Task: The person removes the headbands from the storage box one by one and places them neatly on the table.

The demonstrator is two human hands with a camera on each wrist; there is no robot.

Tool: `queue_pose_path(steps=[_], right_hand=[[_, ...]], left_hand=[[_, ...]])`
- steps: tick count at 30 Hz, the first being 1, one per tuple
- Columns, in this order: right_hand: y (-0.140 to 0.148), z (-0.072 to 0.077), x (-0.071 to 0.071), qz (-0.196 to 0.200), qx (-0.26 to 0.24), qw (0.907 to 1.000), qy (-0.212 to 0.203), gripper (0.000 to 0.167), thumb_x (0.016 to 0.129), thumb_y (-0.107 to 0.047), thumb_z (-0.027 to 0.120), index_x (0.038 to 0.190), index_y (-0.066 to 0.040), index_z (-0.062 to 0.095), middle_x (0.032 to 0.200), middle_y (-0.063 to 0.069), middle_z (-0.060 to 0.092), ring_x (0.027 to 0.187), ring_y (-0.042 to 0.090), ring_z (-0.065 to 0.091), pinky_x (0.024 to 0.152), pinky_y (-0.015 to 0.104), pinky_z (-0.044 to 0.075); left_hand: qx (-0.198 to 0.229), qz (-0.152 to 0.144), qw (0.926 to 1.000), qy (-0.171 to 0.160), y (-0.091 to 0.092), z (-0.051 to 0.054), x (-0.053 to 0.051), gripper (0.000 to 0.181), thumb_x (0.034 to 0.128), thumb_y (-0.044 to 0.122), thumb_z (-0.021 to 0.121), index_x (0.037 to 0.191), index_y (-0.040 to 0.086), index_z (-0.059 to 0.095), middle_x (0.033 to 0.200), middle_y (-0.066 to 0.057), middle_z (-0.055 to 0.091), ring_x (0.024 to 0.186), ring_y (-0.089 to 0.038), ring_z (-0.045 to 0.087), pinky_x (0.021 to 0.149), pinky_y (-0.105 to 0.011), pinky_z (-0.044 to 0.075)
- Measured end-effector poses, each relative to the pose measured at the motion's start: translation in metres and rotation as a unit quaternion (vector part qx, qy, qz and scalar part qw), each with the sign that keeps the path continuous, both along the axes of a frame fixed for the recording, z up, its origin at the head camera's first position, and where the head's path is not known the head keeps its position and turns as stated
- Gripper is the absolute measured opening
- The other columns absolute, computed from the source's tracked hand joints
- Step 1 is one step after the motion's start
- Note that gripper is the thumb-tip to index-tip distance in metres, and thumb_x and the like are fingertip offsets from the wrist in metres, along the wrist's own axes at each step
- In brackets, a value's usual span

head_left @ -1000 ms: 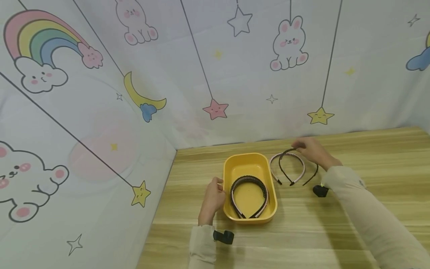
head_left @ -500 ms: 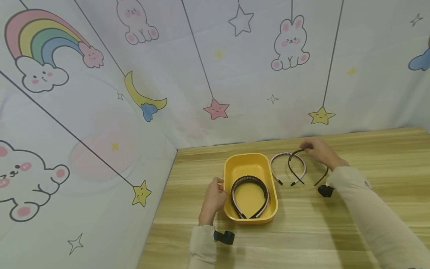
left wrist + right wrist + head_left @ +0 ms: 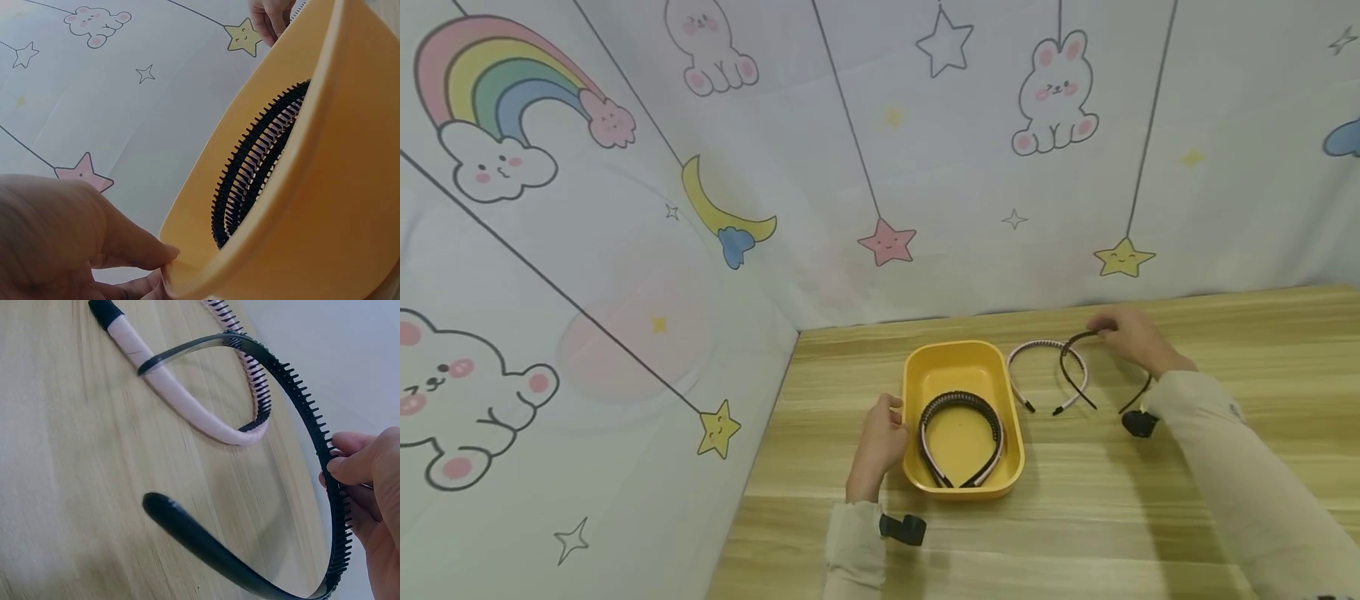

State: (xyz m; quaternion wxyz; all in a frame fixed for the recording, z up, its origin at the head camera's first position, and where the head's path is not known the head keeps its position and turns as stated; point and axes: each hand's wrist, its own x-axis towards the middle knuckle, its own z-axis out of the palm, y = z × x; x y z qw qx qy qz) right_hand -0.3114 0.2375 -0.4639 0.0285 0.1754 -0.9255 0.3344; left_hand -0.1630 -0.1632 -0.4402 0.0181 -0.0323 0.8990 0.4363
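The left hand [image 3: 882,442] pinches the left wall of a yellow bin [image 3: 958,357]; in the left wrist view the thumb of that hand [image 3: 69,231] lies on the rim of the bin [image 3: 331,156]. Several toothed headbands [image 3: 262,134], black and pink, lie nested inside it. To the right, the right hand [image 3: 1138,340] pinches a black headband [image 3: 1064,364] at the top of its arc. In the right wrist view, fingertips of the right hand [image 3: 369,481] grip the toothed black band [image 3: 304,400], which partly overlaps a pink headband [image 3: 187,412] on the table.
A wood-grain table [image 3: 1045,517] carries the bin and headbands. Behind and to the left stands a pale cloth [image 3: 970,192] printed with rabbits, stars and a rainbow. Black wrist cameras [image 3: 913,530] are strapped to both wrists.
The right hand has moved right with the black headband, which overlaps less of the pink one. The left hand stays at the bin's side. The head view has shifted slightly.
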Motion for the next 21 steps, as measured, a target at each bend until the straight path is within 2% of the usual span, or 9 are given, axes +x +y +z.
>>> queue_pose_path(steps=[11,21], right_hand=[[0.015,-0.002,0.004,-0.022,0.005,0.9989,-0.041,0.027,0.090,0.004,0.046,0.112,0.010,0.061,0.116,0.033,0.058,0.111,0.049,0.051,0.095,0.061,0.037],[0.028,-0.006,0.006,-0.037,0.017,0.9987,-0.030,0.029,0.090,0.001,0.046,0.112,0.010,0.061,0.116,0.034,0.058,0.112,0.051,0.050,0.095,0.062,0.036]], left_hand=[[0.000,-0.001,1.0000,-0.007,0.001,0.000,0.001,0.034,0.0882,-0.003,0.055,0.122,-0.005,0.051,0.100,-0.020,0.056,0.089,-0.028,0.058,0.072,-0.039,0.050],[-0.006,-0.001,1.0000,-0.001,0.000,-0.001,0.000,0.033,0.0876,-0.003,0.055,0.121,-0.005,0.051,0.098,-0.019,0.056,0.087,-0.028,0.059,0.072,-0.039,0.050]])
